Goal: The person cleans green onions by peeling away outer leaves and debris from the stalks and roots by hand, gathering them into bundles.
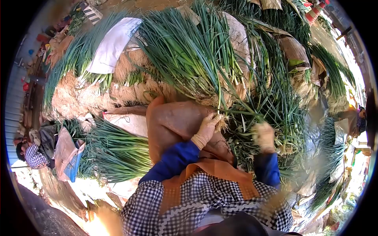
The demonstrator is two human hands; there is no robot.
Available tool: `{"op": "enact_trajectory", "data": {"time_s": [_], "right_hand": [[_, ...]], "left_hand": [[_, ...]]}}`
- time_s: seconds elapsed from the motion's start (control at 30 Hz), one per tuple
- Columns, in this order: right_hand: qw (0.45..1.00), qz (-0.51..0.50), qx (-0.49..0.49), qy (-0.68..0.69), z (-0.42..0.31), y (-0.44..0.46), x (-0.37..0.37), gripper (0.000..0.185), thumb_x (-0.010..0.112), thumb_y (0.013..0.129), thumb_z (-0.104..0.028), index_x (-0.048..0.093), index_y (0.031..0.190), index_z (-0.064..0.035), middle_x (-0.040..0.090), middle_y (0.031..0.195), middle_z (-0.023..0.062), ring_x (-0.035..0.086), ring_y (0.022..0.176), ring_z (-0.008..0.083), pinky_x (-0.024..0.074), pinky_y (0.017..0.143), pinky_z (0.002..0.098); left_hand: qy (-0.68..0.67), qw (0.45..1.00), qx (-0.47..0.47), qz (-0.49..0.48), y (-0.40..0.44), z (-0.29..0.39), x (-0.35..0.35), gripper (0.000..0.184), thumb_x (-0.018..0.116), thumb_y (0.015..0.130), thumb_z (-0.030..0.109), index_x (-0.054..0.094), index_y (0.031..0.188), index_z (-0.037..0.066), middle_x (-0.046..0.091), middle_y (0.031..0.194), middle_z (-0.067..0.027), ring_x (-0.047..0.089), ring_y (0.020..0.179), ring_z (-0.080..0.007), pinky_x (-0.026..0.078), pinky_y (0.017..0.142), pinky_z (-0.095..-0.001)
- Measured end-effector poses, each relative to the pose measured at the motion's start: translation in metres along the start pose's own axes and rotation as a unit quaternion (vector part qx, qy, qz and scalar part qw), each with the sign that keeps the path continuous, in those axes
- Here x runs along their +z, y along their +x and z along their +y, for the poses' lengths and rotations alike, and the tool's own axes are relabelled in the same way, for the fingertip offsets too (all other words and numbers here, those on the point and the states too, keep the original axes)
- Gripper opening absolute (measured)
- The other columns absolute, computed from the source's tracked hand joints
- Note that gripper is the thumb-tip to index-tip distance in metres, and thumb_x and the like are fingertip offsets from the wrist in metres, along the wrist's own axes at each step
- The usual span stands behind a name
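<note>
My left hand (208,126), in a pale glove, is closed around the lower end of a green onion (219,94). Its pale roots (223,123) stick out beside my fingers, and its stalk points away from me. My right hand (263,137), also gloved, is smeared by motion to the right of it. Long green leaves run up to this hand, but whether its fingers grip them cannot be made out. Under both hands lies a heap of loose leaves and trimmings (275,104). A large pile of green onions (177,51) lies just beyond, roots toward me.
A brown cover (177,118) lies over my lap. More green onions (118,147) are stacked at the left, near a blue crate (73,167). A white sack (114,45) covers part of the far row. Another person (35,155) is at the far left.
</note>
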State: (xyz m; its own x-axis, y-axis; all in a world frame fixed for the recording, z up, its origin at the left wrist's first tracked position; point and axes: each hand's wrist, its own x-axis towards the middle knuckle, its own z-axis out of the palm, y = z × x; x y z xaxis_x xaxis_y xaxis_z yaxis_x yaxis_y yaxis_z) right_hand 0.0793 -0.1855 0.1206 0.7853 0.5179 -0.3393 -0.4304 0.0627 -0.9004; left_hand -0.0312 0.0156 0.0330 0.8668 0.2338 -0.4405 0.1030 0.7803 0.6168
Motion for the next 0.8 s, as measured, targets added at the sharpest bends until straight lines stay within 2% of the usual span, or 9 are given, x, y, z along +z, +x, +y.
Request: {"op": "enact_trajectory", "data": {"time_s": [0.03,0.1,0.17,0.23,0.37,0.5,0.6,0.7,0.8], "right_hand": [[0.971,0.104,-0.099,-0.189,-0.013,-0.013,-0.03,0.012,0.056,0.086,-0.013,0.057,0.075,-0.008,0.055,0.064,0.0,0.048,0.048,0.0058,0.0388,0.043,0.0182],[0.959,0.198,-0.121,-0.164,-0.007,-0.005,-0.138,0.012,0.053,0.088,-0.014,0.06,0.08,-0.007,0.057,0.064,0.0,0.05,0.052,0.0063,0.0409,0.047,0.0196],[0.615,0.274,0.022,-0.739,-0.002,-0.013,-0.201,0.026,0.052,0.084,-0.027,0.062,0.088,-0.0039,0.064,0.076,0.0149,0.061,0.071,0.0298,0.0476,0.066,0.038],[0.606,0.141,0.034,-0.782,0.005,-0.012,-0.184,0.029,0.051,0.082,-0.033,0.063,0.09,-0.0076,0.063,0.083,0.0197,0.061,0.079,0.035,0.0473,0.072,0.0415],[0.937,-0.096,-0.01,-0.336,-0.001,0.031,0.013,0.031,0.054,0.088,-0.026,0.06,0.104,0.001,0.059,0.073,0.0042,0.053,0.062,0.0076,0.0436,0.057,0.0224],[0.954,-0.164,-0.123,-0.22,0.057,0.099,0.09,0.031,0.057,0.087,-0.032,0.062,0.087,-0.0014,0.057,0.068,0.0037,0.052,0.064,0.0121,0.0424,0.058,0.0272],[0.841,-0.009,-0.182,-0.509,0.046,0.085,0.116,0.035,0.057,0.087,-0.03,0.055,0.066,-0.0021,0.05,0.057,0.0053,0.048,0.055,0.0141,0.0391,0.052,0.0298],[0.893,-0.086,-0.227,-0.379,0.057,0.06,0.098,0.035,0.056,0.087,-0.029,0.053,0.063,-0.0042,0.051,0.056,0.0046,0.048,0.052,0.0124,0.0386,0.049,0.0301],[0.968,-0.207,-0.016,-0.144,0.022,0.021,0.032,0.032,0.056,0.087,-0.027,0.053,0.062,-0.0065,0.055,0.058,0.0032,0.05,0.051,0.0102,0.0376,0.047,0.0268]], "left_hand": [[0.0,1.0,-0.005,-0.001,-0.003,0.005,-0.001,0.011,0.051,0.091,0.016,0.057,0.093,0.007,0.055,0.068,0.001,0.044,0.05,-0.0054,0.031,0.041,-0.0191],[0.026,0.998,-0.014,-0.049,-0.005,0.013,0.0,0.014,0.051,0.091,0.016,0.055,0.097,0.004,0.052,0.069,0.0006,0.044,0.052,-0.0065,0.031,0.043,-0.0188],[0.025,0.994,-0.027,-0.106,-0.004,0.013,-0.009,0.014,0.05,0.091,0.014,0.056,0.098,0.003,0.056,0.074,-0.0011,0.05,0.059,-0.0086,0.038,0.05,-0.0186],[0.023,0.997,-0.007,-0.078,-0.009,0.019,-0.001,0.016,0.05,0.091,0.012,0.056,0.101,0.002,0.059,0.083,-0.0045,0.056,0.069,-0.0117,0.045,0.06,-0.0201],[-0.014,0.995,-0.045,-0.089,-0.012,0.015,-0.003,0.022,0.048,0.092,0.012,0.056,0.107,-0.002,0.061,0.092,-0.0087,0.059,0.081,-0.0146,0.048,0.07,-0.0242],[-0.09,0.99,-0.067,-0.086,-0.032,0.002,0.011,0.022,0.045,0.093,0.011,0.053,0.112,0.003,0.06,0.093,-0.0073,0.059,0.08,-0.0151,0.049,0.067,-0.0242],[-0.123,0.989,-0.028,-0.084,-0.024,-0.01,-0.007,0.023,0.045,0.093,0.012,0.052,0.113,0.005,0.059,0.089,-0.0076,0.057,0.071,-0.0143,0.047,0.059,-0.0227],[-0.189,0.981,-0.04,-0.035,-0.025,-0.001,-0.009,0.026,0.045,0.092,0.012,0.05,0.117,0.005,0.057,0.083,-0.0069,0.053,0.062,-0.0134,0.044,0.052,-0.0205],[-0.31,0.925,-0.073,-0.205,-0.019,0.015,-0.037,0.038,0.043,0.092,0.009,0.042,0.13,0.006,0.054,0.094,-0.0102,0.054,0.07,-0.0156,0.044,0.056,-0.0229]]}}
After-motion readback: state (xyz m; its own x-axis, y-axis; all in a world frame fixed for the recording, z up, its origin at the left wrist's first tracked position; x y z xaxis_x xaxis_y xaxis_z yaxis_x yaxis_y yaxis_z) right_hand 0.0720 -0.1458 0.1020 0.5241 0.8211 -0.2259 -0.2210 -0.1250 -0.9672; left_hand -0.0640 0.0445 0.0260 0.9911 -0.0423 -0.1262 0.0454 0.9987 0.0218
